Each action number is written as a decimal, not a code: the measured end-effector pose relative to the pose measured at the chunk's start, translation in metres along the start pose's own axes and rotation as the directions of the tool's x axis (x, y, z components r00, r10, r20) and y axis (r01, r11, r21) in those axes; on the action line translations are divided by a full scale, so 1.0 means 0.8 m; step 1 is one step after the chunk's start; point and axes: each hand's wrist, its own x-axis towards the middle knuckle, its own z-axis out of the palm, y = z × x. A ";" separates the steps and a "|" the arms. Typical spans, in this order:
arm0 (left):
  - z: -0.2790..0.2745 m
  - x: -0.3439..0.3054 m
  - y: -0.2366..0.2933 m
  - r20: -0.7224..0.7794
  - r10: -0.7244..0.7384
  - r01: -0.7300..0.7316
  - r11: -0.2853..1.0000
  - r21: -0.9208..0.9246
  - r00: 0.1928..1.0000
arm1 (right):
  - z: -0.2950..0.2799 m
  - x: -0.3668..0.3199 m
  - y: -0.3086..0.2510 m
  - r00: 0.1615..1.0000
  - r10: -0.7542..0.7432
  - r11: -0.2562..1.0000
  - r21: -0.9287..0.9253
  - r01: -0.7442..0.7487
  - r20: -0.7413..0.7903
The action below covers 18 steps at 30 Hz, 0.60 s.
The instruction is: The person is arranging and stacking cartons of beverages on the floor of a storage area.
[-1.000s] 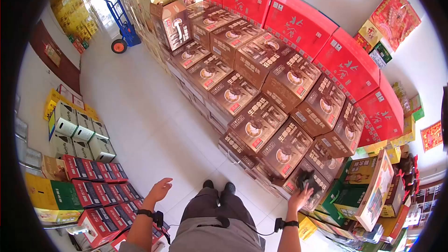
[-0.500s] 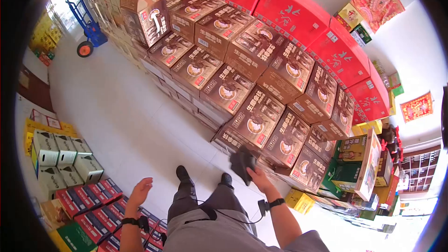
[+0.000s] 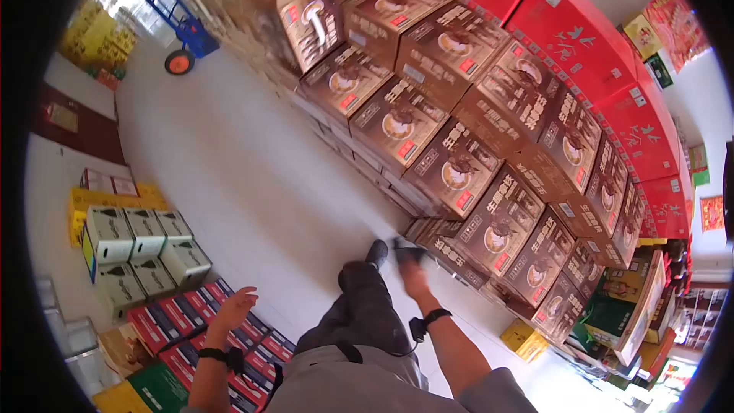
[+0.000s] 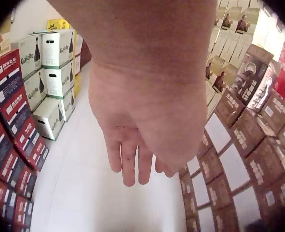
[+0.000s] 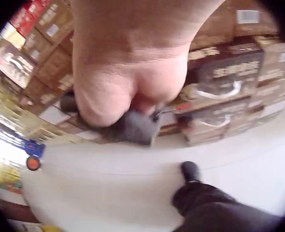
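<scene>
In the head view the right hand (image 3: 415,280) hangs low beside the brown boxes (image 3: 501,233), holding a dark, blurred item (image 3: 407,251) near the feet. The right wrist view shows the curled right hand (image 5: 130,92) gripping this dark grey item (image 5: 135,128), which looks soft; what it is I cannot tell. My left hand (image 3: 232,310) is held in the air above red and navy boxes (image 3: 180,321), touching nothing. Its fingers point down, relaxed, in the left wrist view, where the left hand (image 4: 147,125) holds nothing.
Stacked brown boxes and red cartons (image 3: 573,38) line the right side. White-green boxes (image 3: 109,233) stand at the left. A blue hand truck (image 3: 195,37) is at the far end of the pale floor (image 3: 229,160). An upright brown carton (image 3: 306,23) tops the stack.
The right hand has come off the brown boxes with the dark item and moved left and down toward the feet. The legs have shifted in a step; the left hand stays raised.
</scene>
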 end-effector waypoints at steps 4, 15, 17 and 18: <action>-0.025 0.029 0.079 0.043 0.127 -0.127 0.992 0.006 0.991 | -0.148 0.120 -0.246 0.875 -0.087 0.895 0.423 -0.141 0.476; -0.055 0.140 0.218 -0.156 0.513 -0.505 0.859 0.088 0.844 | -0.434 0.072 -0.035 0.721 0.124 0.978 -0.041 -0.206 -0.682; -0.034 0.168 0.234 -0.175 0.511 -0.508 0.859 0.069 0.841 | -0.408 0.041 0.094 0.682 0.086 0.900 -0.237 -0.366 -0.726; -0.037 0.172 0.247 -0.184 0.501 -0.496 0.865 0.079 0.846 | -0.402 0.031 0.116 0.707 0.173 0.909 -0.166 -0.383 -0.686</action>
